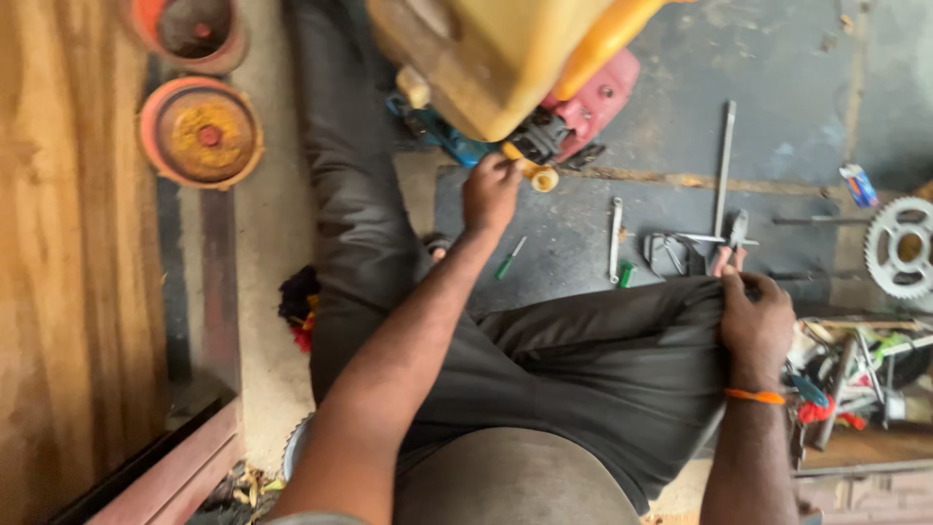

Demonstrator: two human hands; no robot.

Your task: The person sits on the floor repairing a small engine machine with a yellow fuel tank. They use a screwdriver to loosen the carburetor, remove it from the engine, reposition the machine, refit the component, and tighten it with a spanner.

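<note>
Yellow nozzle at left hand, lengthwise rightward-down.

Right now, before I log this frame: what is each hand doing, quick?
Left hand: fingers closed at a small yellow part under the yellow machine.
Right hand: curled on the knee, holding red-handled pliers.

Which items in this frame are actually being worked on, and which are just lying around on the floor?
In hand:
- left hand at the small yellow cap under the yellow machine housing
- right hand resting on the knee, touching pliers

Lying about:
- green screwdriver
- spanner
- long metal rod
- sprocket
- two orange wheels
</note>
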